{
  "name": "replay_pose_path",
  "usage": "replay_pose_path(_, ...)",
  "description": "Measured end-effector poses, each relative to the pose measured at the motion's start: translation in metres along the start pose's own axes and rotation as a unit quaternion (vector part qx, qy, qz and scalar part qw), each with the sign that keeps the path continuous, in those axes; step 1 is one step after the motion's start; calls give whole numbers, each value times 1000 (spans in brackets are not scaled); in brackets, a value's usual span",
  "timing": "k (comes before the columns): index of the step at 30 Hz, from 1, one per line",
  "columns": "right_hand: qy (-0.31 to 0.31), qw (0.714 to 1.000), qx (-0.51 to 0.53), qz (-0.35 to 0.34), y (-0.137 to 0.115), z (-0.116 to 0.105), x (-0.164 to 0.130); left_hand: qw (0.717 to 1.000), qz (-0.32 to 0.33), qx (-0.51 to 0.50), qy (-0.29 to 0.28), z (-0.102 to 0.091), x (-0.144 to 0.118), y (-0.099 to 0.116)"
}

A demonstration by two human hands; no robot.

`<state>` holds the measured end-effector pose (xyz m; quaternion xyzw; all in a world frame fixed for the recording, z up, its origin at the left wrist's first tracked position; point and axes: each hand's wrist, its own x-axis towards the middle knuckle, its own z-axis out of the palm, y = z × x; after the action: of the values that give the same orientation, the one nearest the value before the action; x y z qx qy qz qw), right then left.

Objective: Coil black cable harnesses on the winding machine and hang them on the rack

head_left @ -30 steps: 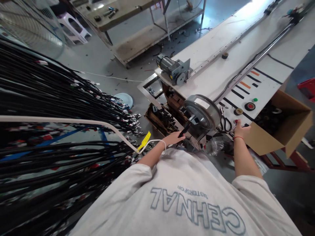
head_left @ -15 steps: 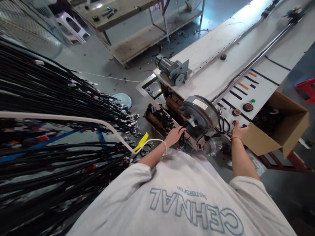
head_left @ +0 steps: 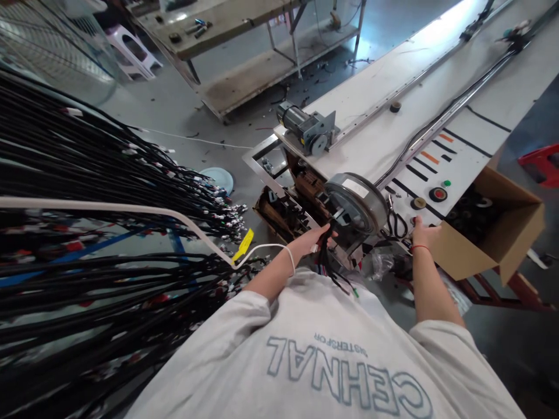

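Note:
My left hand (head_left: 318, 237) is closed around a black wire harness (head_left: 324, 256), just in front of the round metal drum (head_left: 357, 201) at the machine's end. The harness's loose wire ends, one with a green tip, hang down against my shirt. My right hand (head_left: 424, 234) rests at the front edge of the white bench, with a finger at a small red button (head_left: 414, 220) and the thumb spread away from it. Its other fingers are partly hidden. Black-handled scissors (head_left: 396, 220) lie just left of that hand, beside the drum.
An open cardboard box (head_left: 519, 227) with dark rolls stands right of my right hand. Tape rolls (head_left: 418, 203) lie on the white bench (head_left: 379, 139). A motor (head_left: 301, 122) sits beyond the drum. Many black harnesses (head_left: 109, 174) hang at my left. A white cord (head_left: 174, 212) crosses to my left wrist.
More of the harness now shows below my left hand, its wire ends hanging over my shirt. The wires along the bench rail have shifted. My right hand stays at the bench edge.

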<state>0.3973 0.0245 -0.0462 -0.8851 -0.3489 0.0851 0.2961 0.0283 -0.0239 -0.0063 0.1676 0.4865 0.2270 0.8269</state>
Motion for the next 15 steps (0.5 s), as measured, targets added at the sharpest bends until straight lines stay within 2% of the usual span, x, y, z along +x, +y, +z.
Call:
replay_pose_path(3,22,997,7,-77,-38,-10,6,997,23,73,-3,-2,1,-3)
replay_pose_path(4,1,992,32,-120,-58,-13,7,996,30,79,-9,-3,1,-4)
replay_pose_path(5,-40,984,65,-161,-80,-14,6,996,38,77,-17,-4,1,-4)
replay_pose_path(7,-183,949,129,-221,-130,-13,2,996,48,61,-36,-6,3,-2)
replay_pose_path(9,-346,893,130,-257,-181,-7,-8,996,42,59,-43,-8,8,4)
replay_pose_path(10,-405,865,108,-275,-205,-3,-15,996,36,69,-36,-8,11,8)
replay_pose_path(12,-463,833,59,-298,-243,5,-29,995,35,94,-13,-4,18,19)
replay_pose_path(14,-478,826,20,-300,-263,9,-42,985,57,163,20,3,21,32)
replay_pose_path(15,-480,826,16,-296,-265,9,-47,971,79,222,39,9,21,38)
